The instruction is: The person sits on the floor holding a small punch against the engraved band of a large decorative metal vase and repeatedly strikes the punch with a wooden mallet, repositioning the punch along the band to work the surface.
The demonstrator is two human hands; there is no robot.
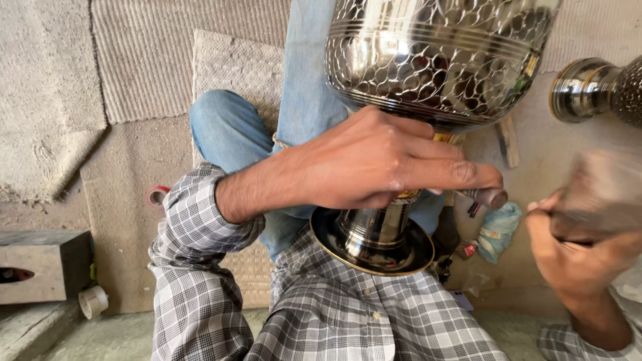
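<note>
A large polished metal vessel (435, 60) with a hammered scale pattern rests across my lap, its round flared foot (371, 251) against my checked shirt. My left hand (374, 164) lies over the narrow stem just under the bowl and pinches a short dark metal punch (485, 196) between thumb and fingers, tip by the bowl's underside. My right hand (578, 257) is at the right edge, shut on a blurred tool (598, 194) that looks like a wooden mallet or hammer, raised beside the punch.
I sit cross-legged in blue jeans on grey mats (144, 60). A second shiny metal vessel (595, 90) lies at the upper right. A blue cloth (498, 230) lies by the foot. A grey block (43, 264) and a small white cup (93, 301) are at the left.
</note>
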